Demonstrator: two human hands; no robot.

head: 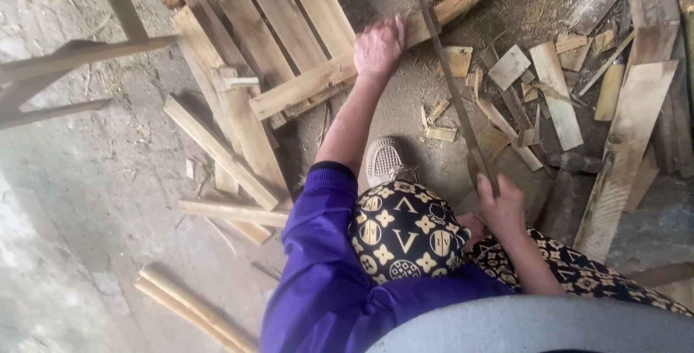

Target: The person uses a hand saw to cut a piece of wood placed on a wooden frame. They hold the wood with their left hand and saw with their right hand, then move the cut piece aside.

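Right hand [502,205] grip closed on saw [452,85], left hand [378,48] pressing plank [376,56]

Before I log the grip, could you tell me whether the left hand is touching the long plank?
Touching: the head view shows the left hand pressed flat on the long plank, no gap visible.

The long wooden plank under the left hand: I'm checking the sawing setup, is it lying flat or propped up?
Propped up: the long wooden plank rests across other boards, the left hand pressing on it.
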